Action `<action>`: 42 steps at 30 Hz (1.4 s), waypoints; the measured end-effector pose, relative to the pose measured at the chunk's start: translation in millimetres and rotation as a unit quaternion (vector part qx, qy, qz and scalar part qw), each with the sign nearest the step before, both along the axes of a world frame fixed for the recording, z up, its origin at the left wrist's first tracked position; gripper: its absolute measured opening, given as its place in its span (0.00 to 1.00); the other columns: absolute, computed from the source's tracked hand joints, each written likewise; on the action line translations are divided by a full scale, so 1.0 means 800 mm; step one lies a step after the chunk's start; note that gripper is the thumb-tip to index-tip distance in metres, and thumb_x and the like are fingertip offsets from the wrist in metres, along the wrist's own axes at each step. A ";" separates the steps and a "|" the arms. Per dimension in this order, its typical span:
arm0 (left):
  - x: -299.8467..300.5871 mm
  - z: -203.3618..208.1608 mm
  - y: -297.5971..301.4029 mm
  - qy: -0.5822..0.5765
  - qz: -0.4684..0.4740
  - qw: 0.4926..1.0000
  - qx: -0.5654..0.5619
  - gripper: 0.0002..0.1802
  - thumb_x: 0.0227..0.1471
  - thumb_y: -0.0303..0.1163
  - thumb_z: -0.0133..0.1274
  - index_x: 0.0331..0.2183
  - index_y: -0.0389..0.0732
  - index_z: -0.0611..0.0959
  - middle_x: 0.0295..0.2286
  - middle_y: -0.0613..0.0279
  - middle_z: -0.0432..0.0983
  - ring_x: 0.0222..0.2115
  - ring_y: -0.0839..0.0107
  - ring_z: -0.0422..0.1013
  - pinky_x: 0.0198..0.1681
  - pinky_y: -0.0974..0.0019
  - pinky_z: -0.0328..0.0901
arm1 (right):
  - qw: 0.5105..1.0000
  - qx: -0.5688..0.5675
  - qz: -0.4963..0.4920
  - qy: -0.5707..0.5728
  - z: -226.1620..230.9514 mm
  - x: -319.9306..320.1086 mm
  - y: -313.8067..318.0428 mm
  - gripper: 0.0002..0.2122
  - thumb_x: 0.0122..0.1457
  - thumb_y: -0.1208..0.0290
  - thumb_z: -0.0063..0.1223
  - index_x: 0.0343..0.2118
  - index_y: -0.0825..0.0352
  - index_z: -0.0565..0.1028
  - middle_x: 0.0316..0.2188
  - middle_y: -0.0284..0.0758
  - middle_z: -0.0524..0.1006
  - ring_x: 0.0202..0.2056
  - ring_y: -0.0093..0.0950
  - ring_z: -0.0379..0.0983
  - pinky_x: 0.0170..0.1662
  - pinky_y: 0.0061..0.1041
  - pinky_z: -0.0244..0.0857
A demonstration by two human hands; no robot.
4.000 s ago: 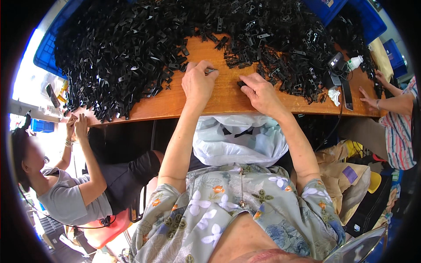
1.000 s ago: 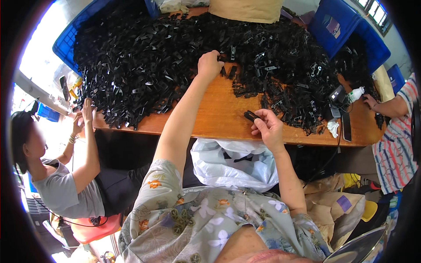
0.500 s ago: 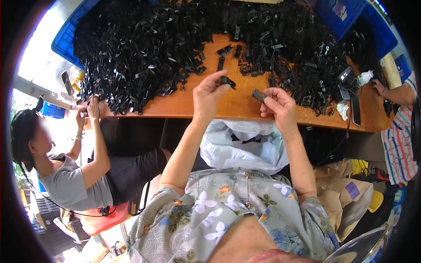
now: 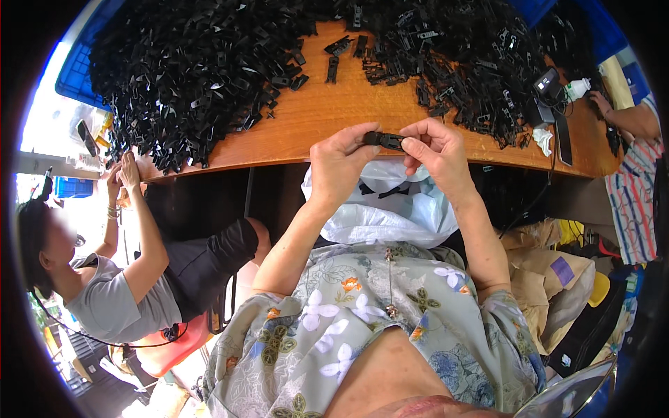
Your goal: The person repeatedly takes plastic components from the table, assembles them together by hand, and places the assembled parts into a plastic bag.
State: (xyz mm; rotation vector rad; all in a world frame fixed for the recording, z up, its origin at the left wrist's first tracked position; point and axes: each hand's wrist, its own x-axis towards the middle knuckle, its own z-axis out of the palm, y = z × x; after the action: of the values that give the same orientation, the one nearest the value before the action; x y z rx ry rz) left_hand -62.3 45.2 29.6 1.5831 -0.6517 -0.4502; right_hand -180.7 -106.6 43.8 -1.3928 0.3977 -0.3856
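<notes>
In front of me, over the table's near edge, my left hand (image 4: 336, 161) pinches a small black plastic cover-like piece (image 4: 372, 138). From the other side, my right hand (image 4: 439, 155) grips a slim black plastic part with openings in it (image 4: 391, 142). The two pieces meet end to end or overlap; how they join cannot be made out. Beneath them a white plastic bag (image 4: 369, 221) hangs at the table edge, with several black pieces (image 4: 385, 191) inside.
Black plastic parts heap on the wooden table (image 4: 293, 129), a large pile (image 4: 188, 76) left and another (image 4: 481, 70) right. A phone (image 4: 563, 139) and cables lie at the right. One person (image 4: 125, 272) works at the left, another (image 4: 634, 146) at the right. Blue crates (image 4: 78, 76) stand behind.
My hands have come together from apart, bringing the two black pieces into contact. The view has shifted, so the table sits higher in the picture.
</notes>
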 end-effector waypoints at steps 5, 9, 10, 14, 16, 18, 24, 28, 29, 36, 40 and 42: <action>0.001 0.010 0.002 0.025 -0.017 0.999 0.018 0.17 0.46 0.21 0.63 0.42 0.34 0.84 0.33 0.60 0.84 0.33 0.78 0.78 0.39 0.75 0.71 | 1.000 0.021 -0.007 0.008 0.007 -0.006 0.001 0.05 0.58 0.80 0.56 0.37 0.73 0.76 0.25 0.33 0.77 0.22 0.17 0.73 0.23 0.17 0.71; -0.009 0.007 0.000 0.010 -0.022 1.000 0.007 0.21 0.48 0.19 0.62 0.46 0.31 0.81 0.37 0.59 0.83 0.35 0.78 0.77 0.39 0.75 0.71 | 1.000 -0.011 -0.015 -0.003 -0.002 -0.005 0.004 0.05 0.58 0.80 0.56 0.36 0.73 0.76 0.24 0.33 0.78 0.21 0.17 0.74 0.23 0.17 0.71; -0.013 0.009 0.000 0.012 -0.022 1.000 0.010 0.21 0.48 0.19 0.62 0.46 0.31 0.81 0.37 0.59 0.83 0.35 0.78 0.77 0.39 0.75 0.71 | 1.000 -0.009 -0.015 -0.001 -0.003 -0.005 0.007 0.05 0.58 0.80 0.56 0.36 0.73 0.76 0.24 0.33 0.78 0.21 0.17 0.74 0.23 0.17 0.71; -0.028 0.015 -0.002 0.031 -0.011 0.999 0.022 0.23 0.50 0.22 0.61 0.49 0.30 0.79 0.35 0.56 0.83 0.35 0.77 0.77 0.38 0.74 0.71 | 0.997 -0.057 -0.055 -0.008 -0.007 -0.009 0.020 0.04 0.58 0.80 0.57 0.36 0.72 0.76 0.24 0.33 0.78 0.21 0.17 0.74 0.23 0.16 0.70; -0.028 0.013 -0.005 -0.001 -0.006 0.999 0.042 0.22 0.51 0.23 0.60 0.49 0.30 0.78 0.34 0.55 0.82 0.34 0.77 0.78 0.38 0.74 0.72 | 0.995 -0.070 -0.064 -0.008 -0.010 -0.011 0.020 0.04 0.58 0.80 0.58 0.36 0.72 0.77 0.24 0.32 0.78 0.21 0.16 0.73 0.23 0.16 0.69; -0.027 0.014 -0.001 0.099 -0.017 0.991 0.090 0.18 0.53 0.24 0.58 0.46 0.29 0.79 0.30 0.57 0.81 0.30 0.77 0.77 0.33 0.74 0.71 | 0.997 -0.067 -0.014 0.039 -0.009 -0.014 0.019 0.06 0.56 0.79 0.60 0.36 0.72 0.77 0.24 0.31 0.78 0.21 0.15 0.72 0.23 0.16 0.68; -0.028 0.006 0.018 0.094 -0.045 0.994 0.018 0.18 0.54 0.22 0.56 0.47 0.26 0.77 0.22 0.62 0.75 0.22 0.78 0.69 0.24 0.75 0.63 | 0.988 -0.149 0.012 0.049 -0.014 -0.029 0.007 0.16 0.56 0.62 0.66 0.33 0.73 0.76 0.19 0.31 0.76 0.19 0.14 0.71 0.20 0.15 0.65; -0.034 0.006 0.017 0.162 -0.091 0.982 -0.020 0.18 0.58 0.28 0.54 0.48 0.28 0.78 0.22 0.63 0.74 0.21 0.77 0.68 0.25 0.74 0.63 | 0.992 0.052 0.097 0.063 -0.016 -0.035 0.021 0.14 0.59 0.64 0.62 0.25 0.68 0.73 0.16 0.30 0.74 0.16 0.15 0.69 0.18 0.14 0.61; -0.034 0.007 0.016 0.134 -0.084 0.987 -0.017 0.18 0.58 0.28 0.54 0.48 0.29 0.78 0.22 0.63 0.74 0.22 0.77 0.68 0.26 0.74 0.63 | 0.996 0.016 0.073 0.058 -0.017 -0.035 0.025 0.14 0.60 0.64 0.60 0.25 0.69 0.73 0.16 0.29 0.73 0.16 0.15 0.68 0.18 0.14 0.60; -0.038 0.002 0.010 0.150 -0.032 0.986 -0.072 0.20 0.63 0.34 0.51 0.50 0.29 0.77 0.24 0.61 0.74 0.23 0.75 0.70 0.27 0.72 0.65 | 0.997 0.009 0.052 0.062 -0.003 -0.027 0.027 0.14 0.64 0.64 0.55 0.25 0.68 0.74 0.16 0.27 0.72 0.15 0.15 0.67 0.16 0.15 0.58; -0.024 0.008 0.005 0.255 -0.089 0.956 -0.115 0.25 0.66 0.42 0.45 0.50 0.27 0.76 0.24 0.56 0.76 0.24 0.74 0.73 0.26 0.72 0.67 | 0.997 0.042 0.053 0.037 -0.006 -0.034 0.015 0.16 0.67 0.60 0.49 0.26 0.68 0.73 0.17 0.28 0.71 0.15 0.16 0.67 0.16 0.14 0.56; -0.021 0.011 0.007 0.252 -0.092 0.958 -0.104 0.28 0.66 0.45 0.44 0.50 0.25 0.76 0.25 0.55 0.77 0.25 0.73 0.74 0.27 0.72 0.68 | 0.997 0.040 0.053 0.035 -0.007 -0.035 0.014 0.17 0.67 0.59 0.50 0.27 0.68 0.73 0.18 0.28 0.71 0.15 0.17 0.67 0.16 0.14 0.56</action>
State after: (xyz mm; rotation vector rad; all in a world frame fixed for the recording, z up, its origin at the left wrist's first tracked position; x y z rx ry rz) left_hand -79.0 50.9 38.7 1.1468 -0.4345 -0.8608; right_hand -208.6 -95.7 38.0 -1.3454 0.3897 -0.2316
